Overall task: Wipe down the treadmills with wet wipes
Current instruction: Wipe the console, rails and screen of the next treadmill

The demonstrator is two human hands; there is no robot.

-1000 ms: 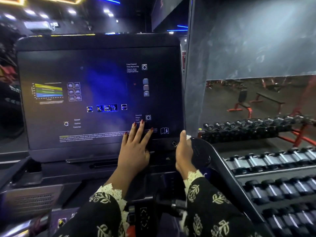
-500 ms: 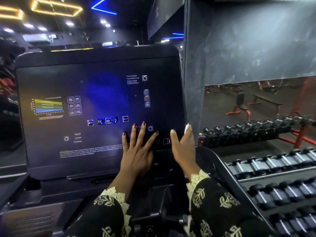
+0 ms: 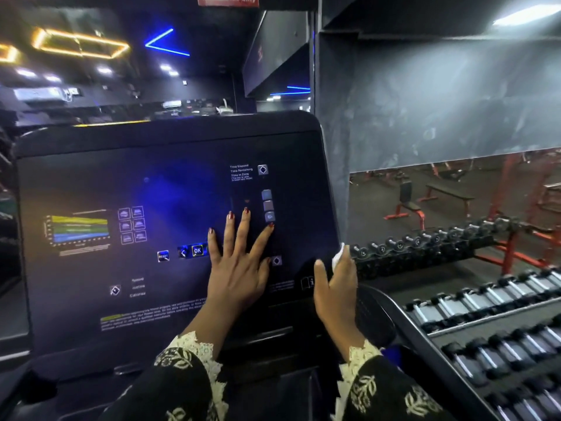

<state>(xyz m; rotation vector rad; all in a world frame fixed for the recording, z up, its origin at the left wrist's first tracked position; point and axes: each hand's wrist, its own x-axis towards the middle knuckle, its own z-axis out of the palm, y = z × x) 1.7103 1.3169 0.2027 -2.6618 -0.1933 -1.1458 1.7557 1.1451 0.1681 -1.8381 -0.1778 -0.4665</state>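
Head view: the left hand (image 3: pixel 239 268) lies flat on the treadmill's glossy black console screen (image 3: pixel 121 183), its fingers (image 3: pixel 243 229) straight and spread, just right of the lit OK button (image 3: pixel 197 250). The right hand (image 3: pixel 335 287) sits at the screen's right edge, thumb on the front face, fingers curled round a crumpled white wet wipe (image 3: pixel 338 256) that pokes out above them; the wipe seems to touch the edge, not the face. Judged from this, the bare left palm is the likelier trouble: pressing on the printed controls could trigger a key, and it would leave fresh smears on the glass being cleaned. Held in so small a wad, the wipe could also miss the screen's middle altogether. Against the frame half a second back, the left hand has climbed higher up the screen, the right has slid up the edge, and more of the wipe shows
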